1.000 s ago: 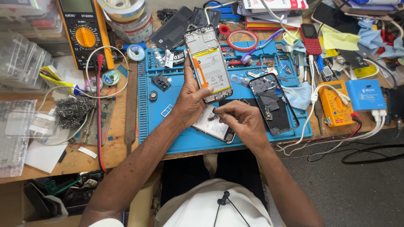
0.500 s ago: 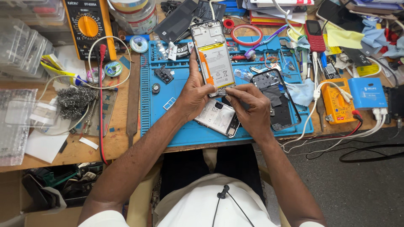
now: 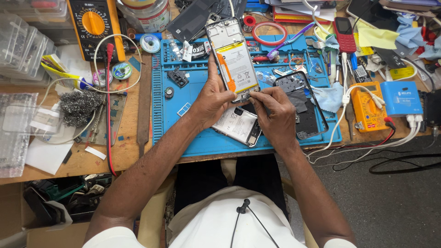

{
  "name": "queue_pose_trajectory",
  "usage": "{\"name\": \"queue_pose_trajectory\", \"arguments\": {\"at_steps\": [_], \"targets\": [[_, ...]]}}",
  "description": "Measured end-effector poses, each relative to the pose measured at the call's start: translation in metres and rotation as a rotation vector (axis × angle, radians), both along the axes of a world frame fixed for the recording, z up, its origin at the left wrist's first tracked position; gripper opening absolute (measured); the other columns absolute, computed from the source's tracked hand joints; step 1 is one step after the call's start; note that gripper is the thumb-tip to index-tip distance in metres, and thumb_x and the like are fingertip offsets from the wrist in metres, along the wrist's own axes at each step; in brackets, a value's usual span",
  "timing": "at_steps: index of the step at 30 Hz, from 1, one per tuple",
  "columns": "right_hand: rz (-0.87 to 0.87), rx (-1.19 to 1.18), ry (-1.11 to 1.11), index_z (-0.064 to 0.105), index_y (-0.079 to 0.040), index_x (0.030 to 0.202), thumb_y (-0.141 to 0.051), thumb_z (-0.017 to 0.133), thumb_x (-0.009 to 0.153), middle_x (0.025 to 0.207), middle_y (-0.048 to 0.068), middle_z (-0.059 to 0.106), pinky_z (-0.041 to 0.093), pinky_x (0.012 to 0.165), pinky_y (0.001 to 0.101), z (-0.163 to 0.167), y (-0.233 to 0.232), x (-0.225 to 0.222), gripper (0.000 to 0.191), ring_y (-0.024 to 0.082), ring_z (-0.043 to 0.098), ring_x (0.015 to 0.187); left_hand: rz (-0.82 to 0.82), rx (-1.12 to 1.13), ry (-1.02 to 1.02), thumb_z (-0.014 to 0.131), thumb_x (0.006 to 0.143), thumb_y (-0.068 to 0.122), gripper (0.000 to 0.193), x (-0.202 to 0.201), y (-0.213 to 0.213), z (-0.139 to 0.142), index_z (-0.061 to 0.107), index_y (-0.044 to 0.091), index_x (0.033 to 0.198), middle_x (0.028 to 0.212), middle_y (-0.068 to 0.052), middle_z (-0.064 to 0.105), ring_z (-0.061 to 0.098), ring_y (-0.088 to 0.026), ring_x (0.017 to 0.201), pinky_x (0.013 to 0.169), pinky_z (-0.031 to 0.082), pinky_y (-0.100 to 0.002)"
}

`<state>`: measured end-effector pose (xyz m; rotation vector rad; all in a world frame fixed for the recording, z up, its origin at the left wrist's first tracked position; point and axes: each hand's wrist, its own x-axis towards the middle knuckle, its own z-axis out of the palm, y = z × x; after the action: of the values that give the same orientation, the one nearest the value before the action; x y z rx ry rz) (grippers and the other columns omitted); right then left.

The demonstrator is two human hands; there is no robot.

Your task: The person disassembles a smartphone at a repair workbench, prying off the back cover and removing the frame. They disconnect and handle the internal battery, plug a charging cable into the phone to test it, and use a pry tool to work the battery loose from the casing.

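— Held at its lower end, the opened phone [image 3: 233, 59] is gripped by the left hand [image 3: 212, 98], thumb and fingers closed narrow on its side edge; the right hand [image 3: 274, 110] is pinched against the phone's bottom edge, though whether anything is held between those fingertips cannot be told.

— Where is the phone placed in the head view?

— Just above frame centre, raised over the blue work mat [image 3: 179, 133]. Its long axis is run from the hands up toward the top edge, tilted slightly left; the open back with the pale battery and orange strip is turned to the camera.

— What room is left around it?

— Little is left. A white back cover [image 3: 238, 125] is lain directly under the hands, and a dark phone frame [image 3: 303, 103] is set just to the right. Bare mat is seen only at lower left, near the mat's front edge, which is aligned with the front edge of the wooden bench [image 3: 92, 163].

— And the materials?

— The mat is seen as smooth, with moulded trays along its top. A tangle of steel wool [image 3: 79, 104] is lain at the left, a yellow multimeter [image 3: 94, 23] at the upper left, and a red button phone [image 3: 344, 34] at the upper right.
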<state>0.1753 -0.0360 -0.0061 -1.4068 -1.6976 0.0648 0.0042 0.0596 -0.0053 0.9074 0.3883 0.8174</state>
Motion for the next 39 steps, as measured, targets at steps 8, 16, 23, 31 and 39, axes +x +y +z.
{"name": "queue_pose_trajectory", "arguments": {"at_steps": [8,16,23,31,39], "targets": [[-0.066,0.039,0.022,0.074,-0.003,0.111,-0.013,0.088,0.084,0.100,0.011,0.068,0.058,0.065,0.0304,0.005,-0.003,-0.012,0.032,0.019,0.072,0.082,0.002,0.029,-0.074,0.041,0.085,-0.019,0.117,0.002,-0.005,-0.002,-0.033,0.040,0.154,0.164,-0.019,0.029,0.047,-0.036,0.145,0.103,0.055,-0.051],[-0.099,0.042,0.119,0.074,-0.003,0.113,-0.006,0.083,0.090,0.103,0.011,0.070,0.059,0.066,0.0299,-0.001,-0.001,-0.014,0.025,0.017,0.073,0.080,0.008,0.079,-0.110,0.042,0.086,-0.020,0.118,0.004,-0.009,-0.003,-0.031,0.041,0.156,0.166,-0.014,0.025,0.043,-0.032,0.148,0.109,0.053,-0.050],[-0.081,0.076,-0.003,0.077,-0.005,0.113,-0.002,0.077,0.095,0.099,0.009,0.069,0.056,0.067,0.0333,-0.002,-0.002,-0.003,0.019,0.019,0.070,0.082,0.000,0.065,-0.070,0.040,0.085,-0.020,0.118,0.001,-0.009,0.001,-0.033,0.042,0.154,0.166,-0.016,0.026,0.047,-0.035,0.145,0.110,0.054,-0.054],[-0.018,0.175,-0.149,0.076,-0.009,0.114,-0.005,0.078,0.097,0.100,0.007,0.069,0.057,0.074,0.0348,-0.003,0.001,0.015,0.018,0.021,0.068,0.091,-0.021,0.099,0.048,0.051,0.087,-0.015,0.121,0.001,-0.008,0.001,-0.039,0.037,0.149,0.162,-0.020,0.029,0.047,-0.036,0.144,0.107,0.052,-0.055],[0.028,0.199,-0.240,0.076,-0.010,0.115,0.000,0.079,0.092,0.101,0.006,0.069,0.057,0.080,0.0361,0.001,0.000,0.024,0.025,0.022,0.068,0.094,-0.020,0.117,0.027,0.063,0.087,-0.014,0.129,0.001,-0.006,-0.007,-0.037,0.034,0.153,0.160,-0.021,0.031,0.048,-0.036,0.143,0.106,0.059,-0.050]]}}
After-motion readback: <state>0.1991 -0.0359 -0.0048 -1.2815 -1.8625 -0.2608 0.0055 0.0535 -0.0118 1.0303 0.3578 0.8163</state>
